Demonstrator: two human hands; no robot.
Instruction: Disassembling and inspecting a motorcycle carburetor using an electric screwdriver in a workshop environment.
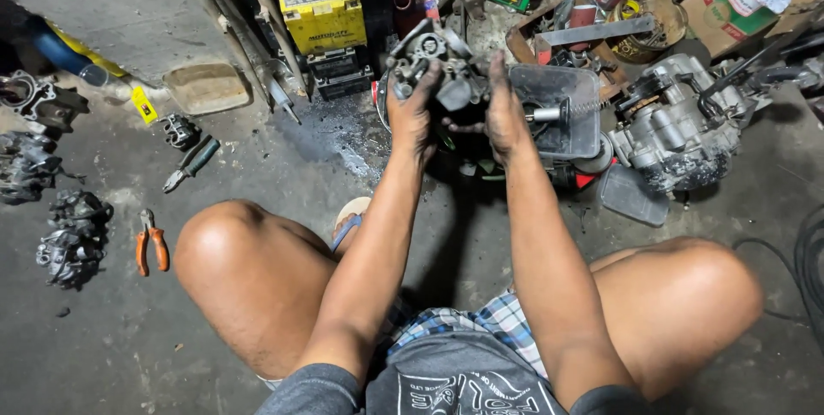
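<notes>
Carburetor [439, 67] held up just left of clear plastic tub [562, 110], long axis roughly left-right, top tilted away. Left hand [414, 115] & right hand [505, 115] clamped on its sides, w/ yellow battery [324, 16] beyond-left of tub.

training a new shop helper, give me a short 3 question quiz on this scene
1. True or false: both hands grip the same greasy metal engine part.
2. Which tool lies on the floor beside the person's left knee? A) hammer B) orange-handled pliers C) wrench
3. What colour is the battery standing beyond the hands?

Key
1. True: the left hand and right hand both grip the engine part.
2. B: the orange-handled pliers near the left knee.
3. Yellow: the battery.
</notes>
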